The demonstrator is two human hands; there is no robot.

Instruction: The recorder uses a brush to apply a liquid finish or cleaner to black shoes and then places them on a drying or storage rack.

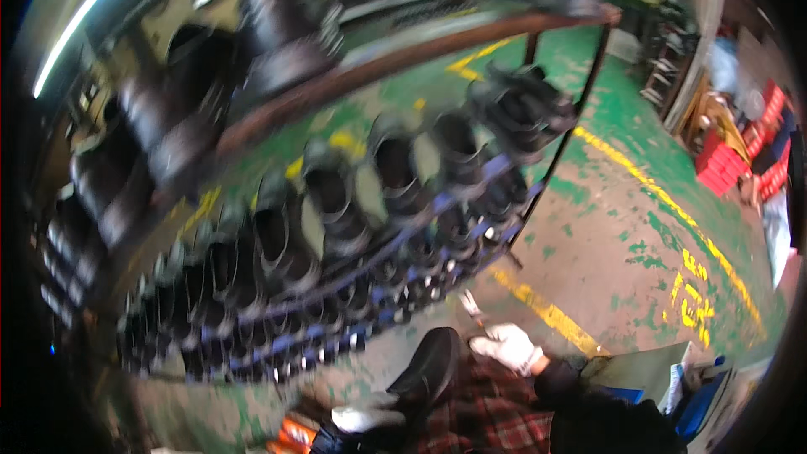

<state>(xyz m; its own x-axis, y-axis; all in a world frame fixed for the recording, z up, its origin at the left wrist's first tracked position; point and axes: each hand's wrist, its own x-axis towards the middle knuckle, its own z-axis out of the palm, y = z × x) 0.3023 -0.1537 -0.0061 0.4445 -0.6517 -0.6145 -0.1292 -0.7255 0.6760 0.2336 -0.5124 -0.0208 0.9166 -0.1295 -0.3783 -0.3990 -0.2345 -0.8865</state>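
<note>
Near the bottom middle, a black shoe [430, 365] is held tilted in front of a red-and-black plaid garment. My left hand [367, 419], in a white glove, is closed on the shoe's lower end; its fingers are partly hidden. To the right of the shoe, my right hand [509, 348], also white-gloved, grips a thin brush-like tool [471, 303]. The tool's pale tip points up and away from me, apart from the shoe. Blur hides the tool's finer detail.
A long rack with a brown upper rail [378, 63] carries several rows of black shoes [395, 164] from left to far right. Red boxes [721, 161] are stacked at right. Yellow lines [647, 189] mark the worn green floor. An orange box [294, 435] sits low left.
</note>
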